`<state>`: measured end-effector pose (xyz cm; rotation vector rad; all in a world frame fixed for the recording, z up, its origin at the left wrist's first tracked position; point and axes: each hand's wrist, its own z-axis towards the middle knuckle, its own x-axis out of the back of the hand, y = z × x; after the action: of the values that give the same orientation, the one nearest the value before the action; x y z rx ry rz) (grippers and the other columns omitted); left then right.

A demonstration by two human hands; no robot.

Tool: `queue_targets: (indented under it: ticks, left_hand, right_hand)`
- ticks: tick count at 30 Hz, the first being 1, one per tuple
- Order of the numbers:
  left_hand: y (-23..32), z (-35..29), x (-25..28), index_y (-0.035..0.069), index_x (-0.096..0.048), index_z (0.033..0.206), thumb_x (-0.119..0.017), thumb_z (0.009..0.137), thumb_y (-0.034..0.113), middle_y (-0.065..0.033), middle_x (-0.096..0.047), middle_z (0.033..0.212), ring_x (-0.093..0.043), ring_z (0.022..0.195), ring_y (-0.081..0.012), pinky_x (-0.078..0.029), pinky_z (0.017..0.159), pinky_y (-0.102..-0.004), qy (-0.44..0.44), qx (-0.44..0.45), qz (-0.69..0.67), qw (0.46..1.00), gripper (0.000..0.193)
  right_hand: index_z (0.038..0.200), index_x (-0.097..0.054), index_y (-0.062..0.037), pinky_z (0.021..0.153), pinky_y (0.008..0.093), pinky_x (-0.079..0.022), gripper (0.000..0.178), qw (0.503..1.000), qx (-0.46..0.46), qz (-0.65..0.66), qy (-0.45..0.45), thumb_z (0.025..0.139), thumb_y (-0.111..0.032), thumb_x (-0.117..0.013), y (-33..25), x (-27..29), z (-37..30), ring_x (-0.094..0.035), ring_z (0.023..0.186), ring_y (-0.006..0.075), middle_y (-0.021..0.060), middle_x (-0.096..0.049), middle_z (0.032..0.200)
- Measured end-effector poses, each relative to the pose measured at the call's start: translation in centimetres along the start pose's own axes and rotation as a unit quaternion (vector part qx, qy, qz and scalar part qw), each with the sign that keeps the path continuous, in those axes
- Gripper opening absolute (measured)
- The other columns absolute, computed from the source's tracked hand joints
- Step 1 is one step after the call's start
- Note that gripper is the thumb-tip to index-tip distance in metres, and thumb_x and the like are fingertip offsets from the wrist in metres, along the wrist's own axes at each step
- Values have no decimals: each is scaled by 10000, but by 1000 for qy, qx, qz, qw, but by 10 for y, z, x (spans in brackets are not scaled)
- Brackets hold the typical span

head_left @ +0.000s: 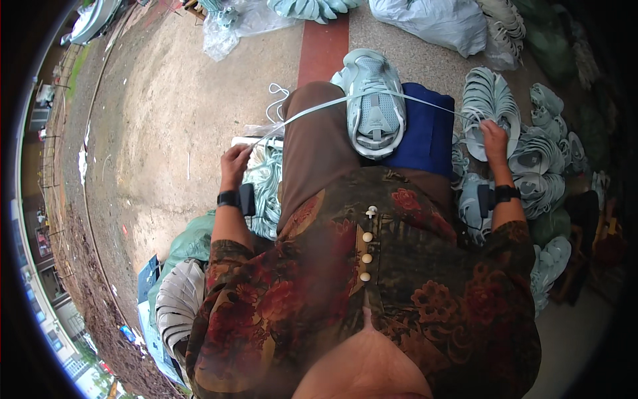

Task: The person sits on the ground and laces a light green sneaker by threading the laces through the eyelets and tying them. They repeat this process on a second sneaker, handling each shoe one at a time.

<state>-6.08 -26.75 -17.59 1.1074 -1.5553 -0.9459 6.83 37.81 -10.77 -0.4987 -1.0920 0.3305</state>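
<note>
A pale blue-green shoe upper [377, 123] rests across my lap, its heel end toward me. One light shoelace [319, 106] runs through it and is drawn out to both sides. At the left, my left hand [234, 163] pinches one end of the lace, above a bundle of loose laces [266, 183]. Out to the right, my right hand [494, 141] closes on the other end, in front of a fanned stack of uppers [490, 100]. Both ends look taut and rise a little from the shoe.
Blue cloth [425, 130] covers my right thigh. More stacks of uppers [535, 156] crowd the floor to my right. A grey-white stack [179, 302] sits by my left elbow. Beyond my knees lie a white sack [432, 23] and clear plastic [229, 36].
</note>
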Motion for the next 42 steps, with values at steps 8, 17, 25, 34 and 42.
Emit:
queue_targets:
  ticks: [8, 17, 25, 34, 42]
  left_hand:
    - [-75, -62, 85, 29, -656, 794, -665, 804, 149, -17, -603, 627, -456, 428, -52, -351, 378, -203, 26, 146, -6, 989, 120]
    - [-108, -105, 90, 33, -668, 814, -707, 775, 144, -18, -616, 643, -501, 469, -74, -393, 413, -219, -2, 226, 71, 971, 124]
    - [-43, -56, 19, 13, -628, 675, -715, 760, 257, 19, -554, 578, -469, 489, -67, -375, 456, -228, -30, 137, 163, 977, 272]
    - [170, 10, -135, 60, -596, 781, -597, 858, 123, -22, -626, 786, -558, 657, -74, -435, 595, -210, -313, -9, -52, 948, 100]
    - [153, 36, -184, 45, -593, 740, -630, 820, 66, 11, -614, 796, -494, 654, -52, -419, 619, -201, -257, -79, -49, 962, 90]
  right_hand:
    - [785, -566, 33, 582, 307, -409, 156, 982, -181, -49, 12, 818, -118, -552, 106, 94, -119, -493, 583, 166, 123, -529, 633]
    - [684, -572, 32, 532, 344, -409, 153, 953, -282, -72, -80, 728, -114, -575, 152, 115, -212, -525, 547, 196, 130, -535, 585]
    - [539, -484, -69, 401, 259, -309, 261, 894, -354, 137, -237, 773, -117, -588, 58, 44, -93, -426, 427, 92, 5, -465, 488]
    - [629, -519, -8, 827, 258, -413, 157, 897, -113, 347, -250, 760, 14, -604, -131, -93, 69, -549, 1033, 174, 133, -648, 897]
    - [657, -542, 0, 705, 265, -441, 119, 917, -194, 322, -136, 720, 13, -641, -141, -128, 73, -588, 834, 146, 75, -634, 828]
